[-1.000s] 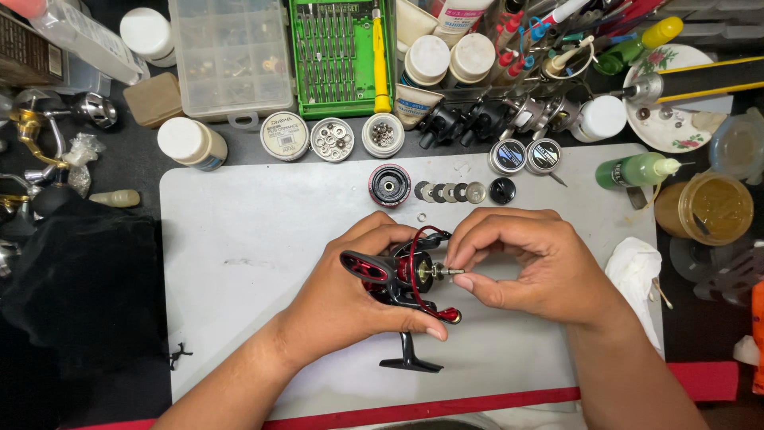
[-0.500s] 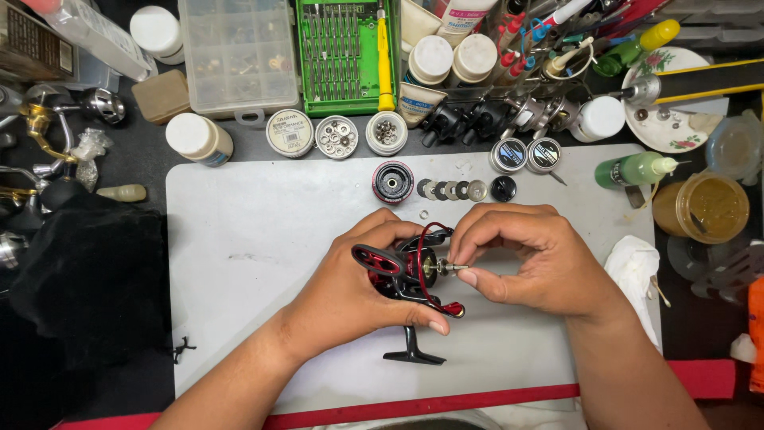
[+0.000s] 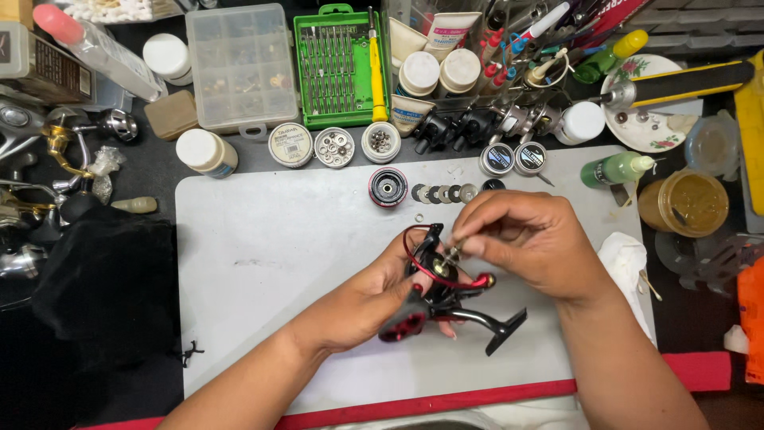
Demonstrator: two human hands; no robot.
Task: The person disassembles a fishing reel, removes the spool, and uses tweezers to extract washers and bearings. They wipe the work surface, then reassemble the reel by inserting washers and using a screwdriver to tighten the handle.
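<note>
Black and red, a spinning reel body (image 3: 442,295) is being held over the middle of the grey work mat (image 3: 263,263), and every place below is being given relative to that mat. The reel is being gripped from below by the left hand (image 3: 374,299), whose fingers are closed round its lower body, while its foot is being pointed toward the mat's near right corner. The right hand (image 3: 529,243) is being kept pinched, thumb and fingertips closed on something small at the top of the reel's shaft; what exactly is being pinched cannot be told, since it is too small and partly hidden.

As a judgement, the reel is being worked on in a stripped state: its spool (image 3: 387,187) is lying apart near the mat's far edge, and a row of small washers (image 3: 446,193) is being kept laid out just beside it, so these parts are not yet on the reel. A single small ring (image 3: 419,217) is lying between that row and the hands.

Beyond the mat's far edge, a green screwdriver-bit case (image 3: 338,64), a clear compartment box (image 3: 243,68) and small round tins (image 3: 334,147) are being kept. A white cloth (image 3: 629,263) is lying at the mat's right edge.
</note>
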